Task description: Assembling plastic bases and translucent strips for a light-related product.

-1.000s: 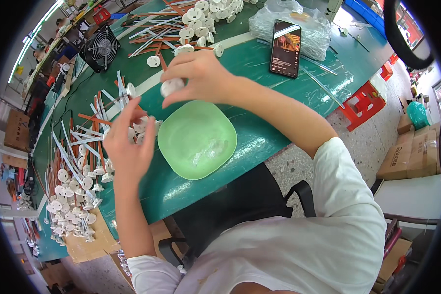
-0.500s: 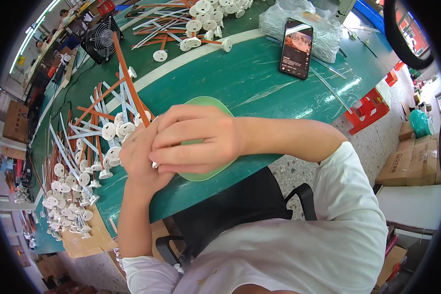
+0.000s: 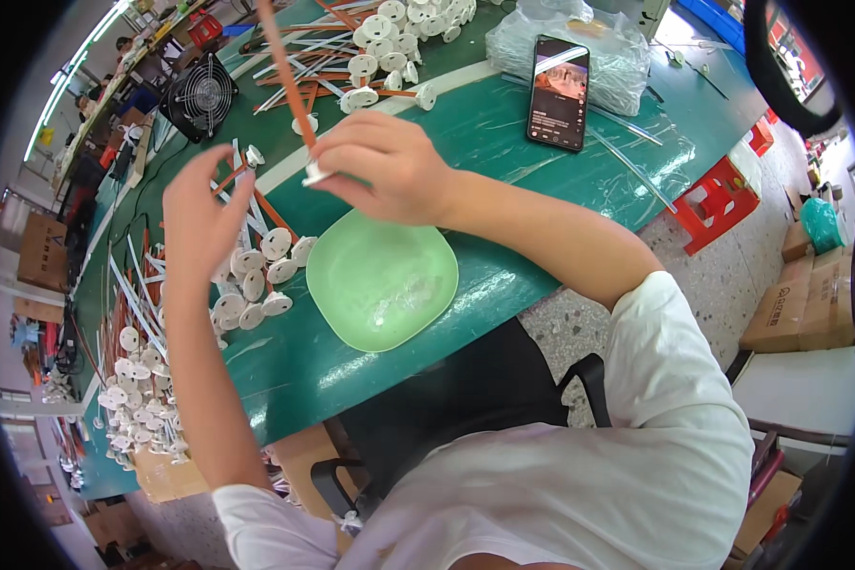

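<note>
My right hand [image 3: 385, 166] is closed on an orange-brown strip [image 3: 287, 81] with a white round end piece [image 3: 316, 174], holding it by that end. The strip rises away from me past the far pile. My left hand [image 3: 202, 214], somewhat blurred, is raised with thumb and fingers apart and nothing visible in it. It is over a near pile of orange and pale strips with white discs [image 3: 275, 243]. A light green bowl [image 3: 337, 275] stands on the table between my arms, with something small and clear or shiny in it that I cannot make out.
A second pile of strips with white discs [image 3: 380, 47] lies at the far side. Beyond the left hand stands a black fan [image 3: 199, 95]. A lit phone [image 3: 558, 100] leans against a clear plastic bag [image 3: 627, 71]. A red stool [image 3: 717, 204] stands past the table's right edge.
My hands were together over the bowl and have parted. The right has moved away from me with the strip. The left has moved left and opened, and the bowl is now uncovered.
</note>
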